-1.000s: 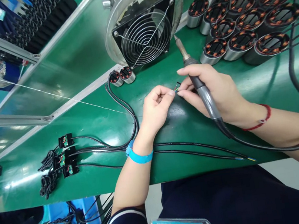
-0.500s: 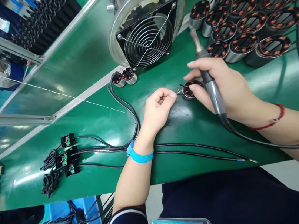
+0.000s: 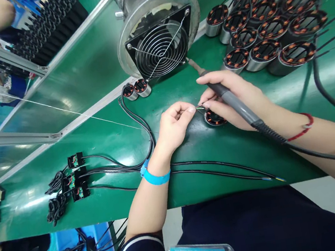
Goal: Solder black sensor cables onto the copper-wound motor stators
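Note:
My left hand (image 3: 175,125) is closed in a pinch on thin coloured wire ends (image 3: 199,107) over the green bench. My right hand (image 3: 235,97) grips a soldering iron (image 3: 229,98), its tip pointing up-left towards the fan, while its fingertips meet the same wire ends. Just under my right fingers sits a small motor stator (image 3: 213,118) with copper windings. A blue strap circles my left wrist; a red cord circles my right.
A round extraction fan (image 3: 159,42) stands behind my hands, with two small stators (image 3: 136,89) at its foot. Several stators (image 3: 269,26) crowd the back right. Black cables (image 3: 148,162) run to connectors (image 3: 76,177) at left. Another person's arm shows top left.
The iron has tilted from upright to leaning left. My right hand drew nearer my left, and the stator now lies lower, under my right fingers.

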Demonstrator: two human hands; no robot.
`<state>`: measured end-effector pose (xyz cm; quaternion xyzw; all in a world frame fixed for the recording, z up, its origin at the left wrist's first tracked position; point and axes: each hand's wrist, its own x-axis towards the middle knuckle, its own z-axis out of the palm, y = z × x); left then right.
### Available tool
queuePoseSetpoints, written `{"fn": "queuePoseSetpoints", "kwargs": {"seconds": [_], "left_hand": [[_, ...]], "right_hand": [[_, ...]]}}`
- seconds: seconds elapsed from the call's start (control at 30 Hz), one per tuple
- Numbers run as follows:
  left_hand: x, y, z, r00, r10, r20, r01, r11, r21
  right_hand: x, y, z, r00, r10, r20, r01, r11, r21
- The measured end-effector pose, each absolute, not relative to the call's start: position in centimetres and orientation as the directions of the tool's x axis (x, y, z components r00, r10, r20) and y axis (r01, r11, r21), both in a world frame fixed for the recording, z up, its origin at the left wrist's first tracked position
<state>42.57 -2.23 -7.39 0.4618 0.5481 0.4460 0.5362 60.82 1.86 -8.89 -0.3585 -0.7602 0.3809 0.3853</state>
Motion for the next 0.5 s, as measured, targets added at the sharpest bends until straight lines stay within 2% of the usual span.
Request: {"fn": "queuePoseSetpoints", "kwargs": {"seconds": [0.13, 0.3, 0.5], "left_hand": [[42.7, -2.3, -7.4, -0.014, 0.987, -0.161, 0.044, 0.161, 0.986], [42.5, -2.2, -7.4, 0.015, 0.987, -0.158, 0.066, 0.157, 0.985], [42.3, -2.1, -7.5, 0.024, 0.989, -0.148, 0.052, 0.147, 0.988]], "right_hand": [[61.3, 2.0, -8.0, -0.569, 0.739, 0.361, 0.285, 0.589, -0.756], [61.1, 2.2, -8.0, -0.522, 0.794, 0.312, 0.276, 0.504, -0.819], [61.2, 2.5, -9.0, -0.516, 0.809, 0.283, 0.154, 0.413, -0.898]]}}
